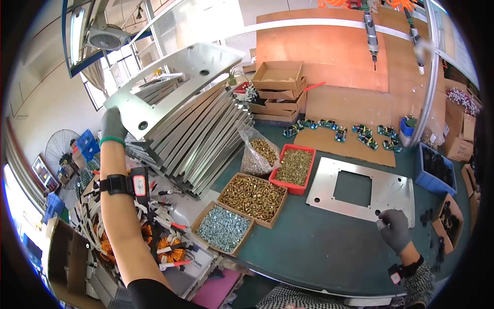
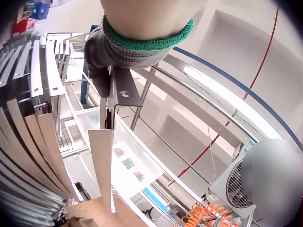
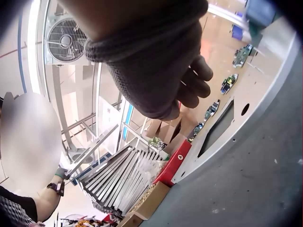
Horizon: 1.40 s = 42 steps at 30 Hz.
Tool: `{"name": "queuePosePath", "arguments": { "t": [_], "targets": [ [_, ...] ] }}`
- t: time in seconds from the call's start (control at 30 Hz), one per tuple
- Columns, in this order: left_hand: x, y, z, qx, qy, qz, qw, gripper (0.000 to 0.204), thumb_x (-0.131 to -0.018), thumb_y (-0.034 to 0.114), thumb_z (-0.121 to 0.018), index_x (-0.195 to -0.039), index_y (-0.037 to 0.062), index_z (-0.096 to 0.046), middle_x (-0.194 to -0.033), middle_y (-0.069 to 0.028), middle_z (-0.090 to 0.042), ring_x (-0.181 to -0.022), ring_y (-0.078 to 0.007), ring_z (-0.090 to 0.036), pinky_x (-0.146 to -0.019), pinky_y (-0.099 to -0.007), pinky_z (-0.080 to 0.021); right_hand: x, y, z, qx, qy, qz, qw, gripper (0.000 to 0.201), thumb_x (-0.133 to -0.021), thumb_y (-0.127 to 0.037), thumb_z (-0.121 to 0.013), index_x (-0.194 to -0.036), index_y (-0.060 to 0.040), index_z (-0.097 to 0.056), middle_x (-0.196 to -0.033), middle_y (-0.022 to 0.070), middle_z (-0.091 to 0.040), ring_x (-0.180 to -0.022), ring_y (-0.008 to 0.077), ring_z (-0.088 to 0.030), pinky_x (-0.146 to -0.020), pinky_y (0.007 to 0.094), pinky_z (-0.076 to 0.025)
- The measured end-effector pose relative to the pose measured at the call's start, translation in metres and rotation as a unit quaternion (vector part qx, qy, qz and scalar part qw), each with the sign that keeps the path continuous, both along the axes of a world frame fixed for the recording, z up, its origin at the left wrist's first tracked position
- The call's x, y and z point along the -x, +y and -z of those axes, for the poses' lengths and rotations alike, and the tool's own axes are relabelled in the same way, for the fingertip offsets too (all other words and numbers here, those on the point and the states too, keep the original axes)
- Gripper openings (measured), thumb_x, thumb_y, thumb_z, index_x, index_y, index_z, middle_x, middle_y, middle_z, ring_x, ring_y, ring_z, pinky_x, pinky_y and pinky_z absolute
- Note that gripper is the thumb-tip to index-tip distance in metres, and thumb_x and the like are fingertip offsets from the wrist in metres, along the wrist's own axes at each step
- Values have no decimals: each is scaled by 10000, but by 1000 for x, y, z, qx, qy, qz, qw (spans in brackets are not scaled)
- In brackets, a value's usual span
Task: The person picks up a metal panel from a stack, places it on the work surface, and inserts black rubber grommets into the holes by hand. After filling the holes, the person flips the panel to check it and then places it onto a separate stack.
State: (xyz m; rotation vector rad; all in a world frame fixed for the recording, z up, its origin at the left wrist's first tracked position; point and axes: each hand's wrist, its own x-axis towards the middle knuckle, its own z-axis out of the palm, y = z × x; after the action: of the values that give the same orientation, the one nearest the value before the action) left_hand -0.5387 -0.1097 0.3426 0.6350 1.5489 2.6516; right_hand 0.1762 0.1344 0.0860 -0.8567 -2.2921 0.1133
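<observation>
My left hand (image 1: 113, 125), in a grey glove with a green cuff, grips the edge of a metal panel (image 1: 177, 77) at the left. This panel is tilted above a leaning stack of similar panels (image 1: 206, 139). In the left wrist view, the fingers wrap over the panel's folded edge (image 2: 125, 93). A second metal panel (image 1: 329, 175), with a square cutout and round holes, lies flat on the green table. Over its front right edge is my gloved right hand (image 1: 395, 229), its fingers loosely bent. The right wrist view shows nothing in that hand (image 3: 156, 80).
Boxes of brass fasteners (image 1: 252, 198) and silver nuts (image 1: 223, 228) stand beside a red tray (image 1: 293, 167) and a bag of fasteners (image 1: 257, 154). Circuit boards (image 1: 340, 134) lie on cardboard behind. A blue bin (image 1: 435, 172) is right. An electric screwdriver (image 1: 370, 33) hangs overhead.
</observation>
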Motion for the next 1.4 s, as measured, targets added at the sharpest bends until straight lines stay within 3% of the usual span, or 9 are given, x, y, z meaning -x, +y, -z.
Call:
{"name": "queuePosePath", "arguments": {
  "t": [0.23, 0.43, 0.53, 0.63, 0.87, 1.0, 1.13, 1.3, 1.4],
  "targets": [
    [61, -8, 26, 134, -61, -63, 987, 182, -850, 237, -587, -944, 81, -572, -755, -94, -596, -527, -223, -555, -462, -339, -452, 53, 48, 25, 58, -196, -25, 979, 612, -751, -353, -722, -1256, -69, -526, -1210, 138, -565, -1186, 305, -491, -1018, 403, -354],
    [82, 0, 16, 489, 40, -115, 864, 163, -819, 221, -601, -791, 64, -635, -649, -118, -612, -516, -241, -585, -460, -339, -462, 84, 73, 40, 121, -355, -42, 926, 718, -770, -558, -669, -1278, -72, -525, -1218, 160, -553, -1168, 328, -504, -1045, 424, -337],
    [118, -6, 9, 814, 493, -217, 218, 217, -809, 198, -591, -888, 23, -691, -840, -208, -691, -736, -339, -685, -642, -406, -546, 91, 71, 33, 145, -370, -41, 917, 673, -772, -568, -663, -1220, -74, -566, -1171, 159, -567, -1111, 325, -535, -999, 425, -384],
    [75, 14, 3, 738, 264, -351, 512, 287, -820, 205, -574, -1010, 31, -701, -1047, -248, -656, -1006, -365, -645, -871, -431, -513, 86, 71, 36, 171, -348, -40, 921, 624, -785, -563, -653, -1166, -73, -586, -1128, 160, -570, -1089, 321, -545, -936, 418, -433],
    [-62, 31, -9, 452, 461, -424, 635, 387, -889, 207, -577, -1232, 29, -569, -1118, -156, -613, -1012, -306, -608, -873, -398, -482, 77, 66, 24, 164, -319, -64, 931, 547, -807, -539, -646, -1087, -72, -588, -1038, 162, -563, -1023, 337, -567, -860, 429, -468],
    [-224, 60, 63, 385, 347, 56, 854, 456, -956, 257, -544, -1373, 79, -497, -1059, -30, -589, -817, -106, -538, -641, -207, -449, 60, 21, -12, 128, -295, -103, 941, 529, -808, -519, -651, -1060, -61, -571, -1023, 146, -572, -977, 328, -579, -804, 431, -486],
    [-334, 76, 214, 363, -34, 526, 769, 856, -850, 682, -540, -1409, 48, -406, -1094, -61, -612, -964, -166, -587, -788, -261, -477, 53, -51, -27, 125, -271, -177, 938, 540, -787, -482, -675, -1063, -31, -564, -1021, 146, -570, -964, 319, -580, -776, 426, -491],
    [-417, 85, 266, 317, -171, 524, 772, 649, -864, 416, -589, -1271, -72, -458, -1095, -200, -618, -914, -288, -662, -766, -365, -562, 7, -97, -24, 39, -162, -195, 966, 591, -779, -460, -682, -1160, -33, -537, -1036, 136, -567, -980, 295, -578, -851, 407, -456],
    [-421, 76, 290, 297, -111, 533, 785, 643, -864, 399, -588, -1270, -81, -453, -1095, -203, -617, -912, -290, -662, -770, -373, -562, -84, -72, -35, 41, -80, 12, 996, 378, -842, -376, -635, -1122, -126, -592, -981, 95, -615, -943, 270, -601, -835, 394, -463]
  ]
}}
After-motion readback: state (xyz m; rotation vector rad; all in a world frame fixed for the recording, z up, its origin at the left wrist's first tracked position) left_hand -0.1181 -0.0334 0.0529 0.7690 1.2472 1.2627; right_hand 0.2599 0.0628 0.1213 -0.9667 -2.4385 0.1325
